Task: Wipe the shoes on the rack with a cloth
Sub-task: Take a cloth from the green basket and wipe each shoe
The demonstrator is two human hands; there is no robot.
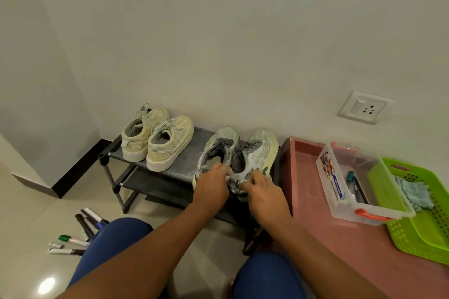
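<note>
On the top shelf of the black shoe rack (187, 167), against the wall, the left hand (211, 189) and right hand (263, 193) both curl their fingers around the heels of a pair of grey running shoes (239, 153) at the right end. A pair of beige sneakers (158, 138) sits at the left end, apart from them. The light blue cloth (413, 193) lies in a green basket (418, 240) on the pink surface to the right, beside a clear plastic box (340, 192). Markers (73, 241) lie scattered across the floor.
</note>
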